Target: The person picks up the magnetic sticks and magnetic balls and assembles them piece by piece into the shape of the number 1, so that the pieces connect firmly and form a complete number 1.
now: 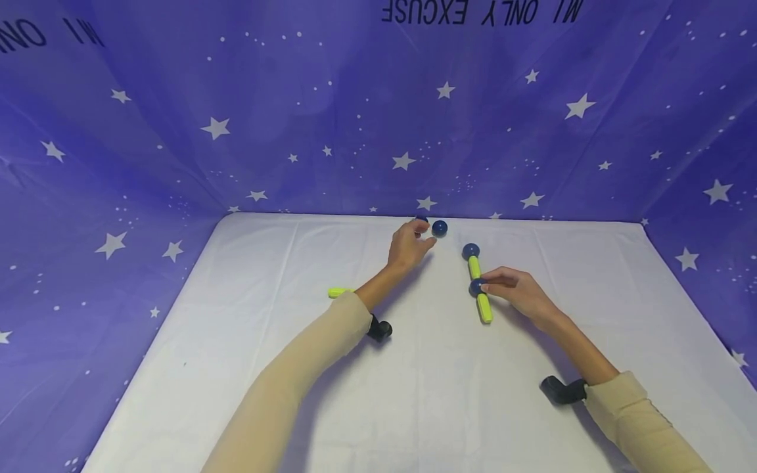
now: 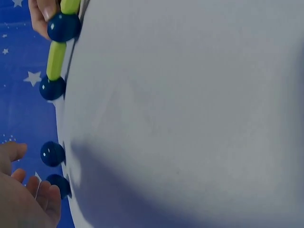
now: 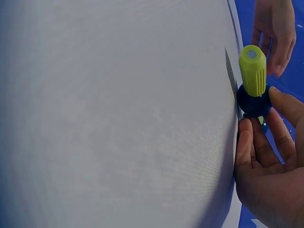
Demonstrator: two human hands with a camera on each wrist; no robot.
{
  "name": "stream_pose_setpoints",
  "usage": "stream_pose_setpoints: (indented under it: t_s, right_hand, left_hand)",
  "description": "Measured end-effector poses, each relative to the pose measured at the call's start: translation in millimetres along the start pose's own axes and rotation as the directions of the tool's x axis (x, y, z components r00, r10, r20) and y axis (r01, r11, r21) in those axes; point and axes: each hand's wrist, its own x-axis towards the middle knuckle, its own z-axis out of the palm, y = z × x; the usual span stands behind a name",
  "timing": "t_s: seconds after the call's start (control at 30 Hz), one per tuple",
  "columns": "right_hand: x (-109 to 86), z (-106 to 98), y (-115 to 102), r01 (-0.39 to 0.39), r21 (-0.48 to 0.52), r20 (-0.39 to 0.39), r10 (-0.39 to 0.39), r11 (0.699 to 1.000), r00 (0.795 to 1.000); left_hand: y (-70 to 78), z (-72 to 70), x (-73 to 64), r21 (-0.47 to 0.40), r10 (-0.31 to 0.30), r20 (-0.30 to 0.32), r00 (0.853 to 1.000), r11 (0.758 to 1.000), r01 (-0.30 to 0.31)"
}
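Observation:
My right hand [image 1: 523,294] pinches a dark blue ball [image 1: 476,286] between thumb and fingers. A yellow-green rod [image 1: 484,309] extends from this ball towards me, and another rod [image 1: 474,267] links it to a second blue ball [image 1: 470,251] farther back. In the right wrist view, the near rod [image 3: 253,71] shows a round silvery spot on its end. At the back of the table, my left hand [image 1: 408,246] has thumb and fingers spread beside a loose blue ball [image 1: 439,228]. Another blue ball [image 2: 59,186] is partly covered by its fingers.
A yellow-green rod [image 1: 340,292] lies left of my left forearm, partly behind the sleeve. Black curved pieces [image 1: 380,329] stick out by both cuffs. The white-covered table [image 1: 437,394] meets a purple star-printed curtain [image 1: 355,131] at its back edge.

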Motion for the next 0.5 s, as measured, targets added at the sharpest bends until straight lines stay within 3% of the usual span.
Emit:
stream_pose_setpoints:
  t_s: [0.2, 0.5]
  right_hand:
    - [-0.4, 0, 1, 0.007, 0.011, -0.001, -0.007, 1.0, 1.0]
    - [0.6, 0, 2, 0.008, 0.012, -0.001, -0.008, 1.0, 1.0]
  left_hand:
    - [-5.8, -0.3, 9.6, 0.045, 0.017, -0.023, 1.0, 0.999, -0.016]
    - [-13.8, 2.5, 16.2, 0.081, -0.01, -0.027, 1.0, 0.997, 0.012]
